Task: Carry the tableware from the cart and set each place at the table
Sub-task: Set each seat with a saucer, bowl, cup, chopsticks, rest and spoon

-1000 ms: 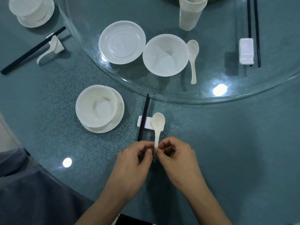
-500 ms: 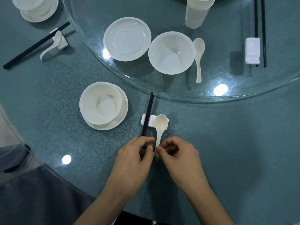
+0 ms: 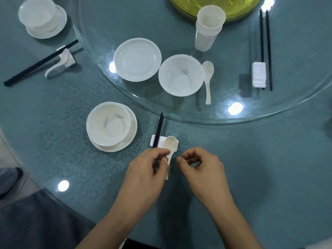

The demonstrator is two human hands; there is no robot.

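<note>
On the round bench (image 3: 260, 159) covered in teal patterned cloth, the left hand (image 3: 143, 169) rested over the near ends of the black chopsticks (image 3: 159, 131) and the handle of the white ceramic soup spoon (image 3: 170, 145), its fingers (image 3: 162, 159) curled narrowly about the spoon handle. The spoon's bowl lay on the small white ceramic rest (image 3: 156, 141), just beside the chopsticks, which crossed the same rest. The right hand (image 3: 201, 168) hovered just beside, apart from the spoon, its fingers loosely curled and holding nothing. Left of the rest stood a white bowl on a white saucer (image 3: 132, 135). On the glass turntable (image 3: 233, 115) sat a white plate (image 3: 137, 59), another bowl (image 3: 180, 75), a spoon (image 3: 207, 78) and stacked cups (image 3: 208, 29).
</note>
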